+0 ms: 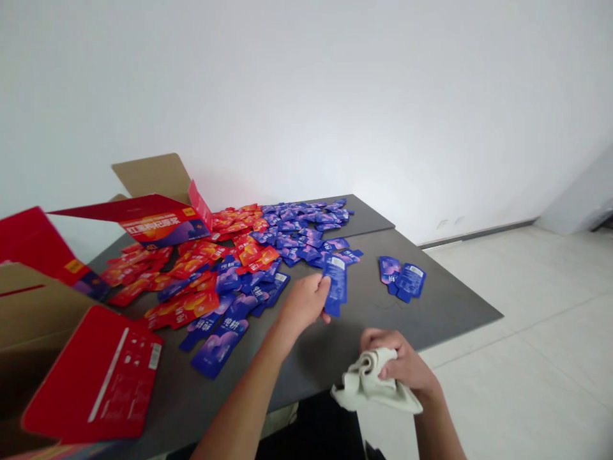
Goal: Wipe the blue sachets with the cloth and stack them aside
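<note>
Left fingers (320, 295) pinch a blue sachet (336, 278); right fingers (393, 365) clamp a bunched pale cloth (366, 383)

Packet (334, 284), centre: blue, glossy plastic or foil-like film. Red sachets (194, 300), left of centre: same shiny film, crinkled. Cloth (371, 383), lower right: pale, matt, soft folds. Box (165, 220), left: smooth printed card outside, matt brown inside. Tabletop (364, 255): dark grey, smooth, matt. Floor (517, 294), right: pale, smooth, faint sheen.

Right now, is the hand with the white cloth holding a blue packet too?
No, the right hand grips only the cloth.
</note>
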Available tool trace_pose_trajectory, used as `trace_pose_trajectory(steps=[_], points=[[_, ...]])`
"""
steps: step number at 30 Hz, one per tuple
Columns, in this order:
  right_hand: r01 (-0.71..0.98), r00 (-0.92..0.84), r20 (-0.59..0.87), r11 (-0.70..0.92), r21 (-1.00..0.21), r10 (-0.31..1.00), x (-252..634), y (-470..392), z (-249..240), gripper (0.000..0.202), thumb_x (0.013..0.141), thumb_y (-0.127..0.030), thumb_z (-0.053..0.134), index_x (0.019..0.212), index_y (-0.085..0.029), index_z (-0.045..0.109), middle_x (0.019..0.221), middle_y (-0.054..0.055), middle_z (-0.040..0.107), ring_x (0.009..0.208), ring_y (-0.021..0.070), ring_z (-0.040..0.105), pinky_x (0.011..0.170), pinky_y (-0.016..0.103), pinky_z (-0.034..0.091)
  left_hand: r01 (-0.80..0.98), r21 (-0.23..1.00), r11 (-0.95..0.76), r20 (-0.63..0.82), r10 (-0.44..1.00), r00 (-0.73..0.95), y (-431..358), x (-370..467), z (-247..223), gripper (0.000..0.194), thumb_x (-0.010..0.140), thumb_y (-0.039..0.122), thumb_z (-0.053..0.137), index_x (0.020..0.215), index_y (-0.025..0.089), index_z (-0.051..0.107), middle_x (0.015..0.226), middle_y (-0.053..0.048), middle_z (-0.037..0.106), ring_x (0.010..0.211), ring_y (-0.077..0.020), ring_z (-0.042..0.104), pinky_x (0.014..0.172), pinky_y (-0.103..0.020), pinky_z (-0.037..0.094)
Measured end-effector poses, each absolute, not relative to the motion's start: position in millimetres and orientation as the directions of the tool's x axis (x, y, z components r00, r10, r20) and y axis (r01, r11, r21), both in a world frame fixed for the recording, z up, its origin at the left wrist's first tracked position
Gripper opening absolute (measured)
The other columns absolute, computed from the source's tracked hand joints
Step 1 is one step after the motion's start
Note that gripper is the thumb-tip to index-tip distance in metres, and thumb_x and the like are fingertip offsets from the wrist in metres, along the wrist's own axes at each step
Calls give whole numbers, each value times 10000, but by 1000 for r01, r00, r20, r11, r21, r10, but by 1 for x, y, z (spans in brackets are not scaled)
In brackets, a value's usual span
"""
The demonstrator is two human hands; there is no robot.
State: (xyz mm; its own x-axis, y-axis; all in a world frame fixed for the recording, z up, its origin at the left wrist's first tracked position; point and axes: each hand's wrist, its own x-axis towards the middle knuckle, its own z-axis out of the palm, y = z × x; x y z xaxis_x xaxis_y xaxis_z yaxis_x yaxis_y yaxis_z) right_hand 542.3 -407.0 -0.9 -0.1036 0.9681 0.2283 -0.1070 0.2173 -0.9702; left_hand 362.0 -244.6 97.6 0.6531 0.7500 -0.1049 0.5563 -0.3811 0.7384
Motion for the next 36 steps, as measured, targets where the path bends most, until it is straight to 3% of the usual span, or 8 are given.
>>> trace_pose_trajectory(steps=[4,9,13,16,23,29,32,36], points=[[-123,-354,180,145,-982,918,548,-400,0,494,640,-575,938,824,-127,842,790,55,686,633,106,560,583,209,442,401,871,-283,-131,654,745,-249,436,89,410,1075,396,318,840,180,575,708,-9,689,511,-105,669,458,-186,382],[-192,-514,127,31,-981,848,555,-397,-7,534,597,-572,960,869,-125,854,782,77,723,586,93,584,551,194,462,349,926,-143,-218,553,804,-258,515,72,434,1097,363,339,891,145,652,714,-17,702,490,-95,633,448,-195,388],[-197,-529,96,-11,-980,843,558,-397,-8,532,582,-562,967,883,-137,856,794,73,728,598,96,593,550,188,470,384,916,-113,-267,540,798,-254,553,57,316,1043,423,577,1158,140,659,1005,-54,714,783,-153,693,701,-318,596],[-181,-548,46,-65,-981,835,559,-397,-7,479,597,-532,967,901,-177,861,815,56,734,612,92,602,582,187,470,419,897,-140,-292,523,801,-250,565,40,347,1005,393,650,1259,156,635,1196,-91,678,988,-212,692,847,-411,610],[-211,-551,40,-93,-973,834,559,-398,-7,494,575,-530,975,920,-194,864,832,60,737,621,91,589,566,178,459,479,830,-287,-276,534,799,-251,561,17,328,1009,413,641,1210,154,659,1166,-83,696,981,-208,699,869,-423,601],[-197,-547,13,-114,-974,837,559,-399,-2,504,594,-579,954,914,-200,865,815,47,719,598,79,563,553,172,438,522,734,-435,-160,636,755,-256,540,37,435,1068,444,427,1075,123,720,873,-124,788,1042,-260,732,968,-384,531],[-188,-551,21,-100,-977,834,559,-399,-1,481,604,-580,950,895,-206,867,801,49,708,598,81,550,546,176,428,561,666,-491,-115,676,728,-252,500,49,445,1020,488,502,1216,129,677,1029,-163,789,1084,-296,723,944,-385,530],[-193,-561,18,-109,-975,828,558,-400,-2,466,575,-562,970,879,-223,869,796,45,703,597,73,541,552,172,421,635,554,-538,-27,751,660,-228,418,61,320,1045,443,480,1136,236,707,1190,-85,748,1170,-241,672,1008,-325,479]])
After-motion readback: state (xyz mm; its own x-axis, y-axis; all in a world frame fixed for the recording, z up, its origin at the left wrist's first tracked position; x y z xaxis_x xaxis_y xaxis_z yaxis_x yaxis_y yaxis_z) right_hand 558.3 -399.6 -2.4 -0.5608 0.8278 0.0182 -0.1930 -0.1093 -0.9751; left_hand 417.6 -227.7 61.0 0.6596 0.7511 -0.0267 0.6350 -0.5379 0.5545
